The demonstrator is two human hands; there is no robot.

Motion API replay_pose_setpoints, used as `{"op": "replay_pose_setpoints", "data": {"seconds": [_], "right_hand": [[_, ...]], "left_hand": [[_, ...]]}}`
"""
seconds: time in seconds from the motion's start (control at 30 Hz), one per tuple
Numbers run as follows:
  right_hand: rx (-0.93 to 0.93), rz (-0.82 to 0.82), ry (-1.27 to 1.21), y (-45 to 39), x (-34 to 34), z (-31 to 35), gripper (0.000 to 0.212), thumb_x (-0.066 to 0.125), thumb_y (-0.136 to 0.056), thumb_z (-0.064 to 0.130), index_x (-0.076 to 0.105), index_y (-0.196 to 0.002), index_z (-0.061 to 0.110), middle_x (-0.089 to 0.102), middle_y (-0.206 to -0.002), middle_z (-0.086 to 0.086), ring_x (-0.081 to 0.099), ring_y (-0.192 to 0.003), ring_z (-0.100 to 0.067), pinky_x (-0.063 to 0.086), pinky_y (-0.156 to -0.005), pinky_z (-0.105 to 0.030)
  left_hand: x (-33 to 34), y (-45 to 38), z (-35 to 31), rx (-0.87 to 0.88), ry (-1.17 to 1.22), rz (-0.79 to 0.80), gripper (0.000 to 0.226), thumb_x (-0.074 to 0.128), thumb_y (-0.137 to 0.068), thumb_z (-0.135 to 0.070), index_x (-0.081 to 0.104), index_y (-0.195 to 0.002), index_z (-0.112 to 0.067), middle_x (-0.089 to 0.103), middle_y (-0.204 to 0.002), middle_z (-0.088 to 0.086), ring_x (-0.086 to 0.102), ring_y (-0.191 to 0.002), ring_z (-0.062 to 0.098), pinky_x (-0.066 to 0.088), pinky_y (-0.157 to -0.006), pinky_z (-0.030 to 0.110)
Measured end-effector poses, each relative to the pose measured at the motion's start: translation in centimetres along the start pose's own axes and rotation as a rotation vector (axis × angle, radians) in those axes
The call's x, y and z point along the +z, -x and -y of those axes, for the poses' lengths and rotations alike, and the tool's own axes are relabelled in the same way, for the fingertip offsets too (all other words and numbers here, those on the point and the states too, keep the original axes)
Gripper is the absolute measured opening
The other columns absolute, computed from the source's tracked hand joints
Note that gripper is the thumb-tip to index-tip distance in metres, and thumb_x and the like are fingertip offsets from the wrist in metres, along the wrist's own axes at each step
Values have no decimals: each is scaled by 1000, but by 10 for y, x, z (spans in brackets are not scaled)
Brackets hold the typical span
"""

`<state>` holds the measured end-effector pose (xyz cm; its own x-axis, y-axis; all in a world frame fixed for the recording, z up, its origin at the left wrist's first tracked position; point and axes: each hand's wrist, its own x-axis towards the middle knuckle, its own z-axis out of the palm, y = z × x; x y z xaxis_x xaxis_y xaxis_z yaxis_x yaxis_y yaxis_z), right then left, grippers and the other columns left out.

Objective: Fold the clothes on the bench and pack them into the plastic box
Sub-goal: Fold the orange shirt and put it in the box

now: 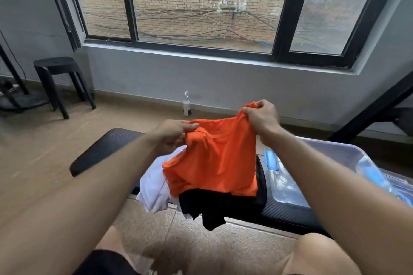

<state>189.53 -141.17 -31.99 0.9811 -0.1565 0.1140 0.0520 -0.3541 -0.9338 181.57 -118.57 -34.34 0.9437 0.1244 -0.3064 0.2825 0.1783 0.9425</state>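
An orange shirt hangs above the black padded bench, held up at its top edge by both hands. My left hand pinches its left side and my right hand grips its right corner, a little higher. Under the shirt lie a white garment and a black garment, the black one drooping over the bench's near edge. A clear plastic box with blue clips stands on the bench to the right, partly behind my right forearm.
A black stool stands at the far left by the wall. A white spray bottle sits on the floor below the window. A black slanted frame crosses the far right. My knees show at the bottom edge.
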Motion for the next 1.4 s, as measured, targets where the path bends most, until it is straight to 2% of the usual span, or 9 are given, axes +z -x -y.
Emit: {"op": "replay_pose_setpoints", "data": {"seconds": [0.17, 0.3, 0.43, 0.6, 0.7, 0.8, 0.93, 1.17, 1.4], "right_hand": [[-35, 94, 39, 43, 44, -39, 20, 81, -75, 30, 71, -86, 18, 67, -74, 8, 64, -74, -13, 52, -70, -30], [-27, 161, -69, 69, 62, -56, 24, 83, -77, 35, 75, -90, 17, 72, -77, 6, 67, -74, -8, 52, -68, -25], [80, 272, -275, 81, 64, -64, 19, 79, -83, 32, 76, -97, 19, 77, -88, -2, 70, -79, -13, 51, -53, -29], [-38, 275, -164, 87, 69, -69, 14, 75, -87, 35, 79, -96, 25, 75, -77, 8, 67, -70, -9, 58, -70, -38], [-124, 257, -81, 93, 70, -73, 15, 72, -91, 32, 79, -104, 28, 74, -83, 9, 64, -66, -3, 54, -69, -28], [-222, 305, 32, 102, 74, -78, 30, 73, -87, 32, 74, -117, 31, 65, -101, 13, 66, -84, -2, 51, -80, -20], [-274, 237, 164, 108, 78, -76, 46, 70, -71, 51, 70, -115, 35, 59, -103, 17, 63, -92, -3, 55, -83, -33], [-311, 101, 106, 98, 75, -81, 29, 67, -83, 22, 76, -109, 31, 69, -95, 13, 67, -83, -10, 56, -79, -39], [-372, 214, -167, 88, 49, -53, 37, 70, -86, -1, 77, -103, 31, 77, -93, 16, 67, -82, 4, 51, -78, -20]], "left_hand": [[41, -4, 47, 75, 286, -183, 6, 73, -87, 1, 70, -90, -4, 73, -69, 7, 70, -57, 14, 58, -53, 25], [47, -6, 75, 157, 286, -242, 21, 83, -82, -13, 75, -100, -4, 77, -96, 18, 74, -99, 34, 59, -92, 47], [43, 1, 88, 226, 265, -264, 16, 81, -84, -16, 78, -97, -6, 78, -98, 17, 74, -100, 34, 56, -97, 53], [36, 9, 93, 258, 197, -232, 15, 77, -87, -15, 80, -100, -10, 79, -97, 15, 75, -98, 35, 56, -96, 54], [32, 10, 94, 247, 186, -210, 19, 71, -92, -13, 77, -109, -8, 78, -102, 16, 74, -101, 34, 54, -98, 55], [29, 10, 94, 254, 144, -208, 19, 63, -98, -12, 76, -111, -9, 78, -103, 13, 74, -103, 31, 57, -95, 49], [31, 17, 92, 315, 26, -191, 26, 54, -102, -14, 76, -115, -14, 79, -104, 4, 74, -104, 22, 60, -87, 40], [32, 20, 90, 372, -15, -85, 32, 46, -104, -7, 74, -118, -12, 77, -112, 3, 71, -109, 17, 62, -81, 33], [9, 5, 74, 498, -476, -263, 63, 79, -84, -15, 51, -135, -38, 55, -134, -14, 55, -115, -3, 41, -95, 12]]}}
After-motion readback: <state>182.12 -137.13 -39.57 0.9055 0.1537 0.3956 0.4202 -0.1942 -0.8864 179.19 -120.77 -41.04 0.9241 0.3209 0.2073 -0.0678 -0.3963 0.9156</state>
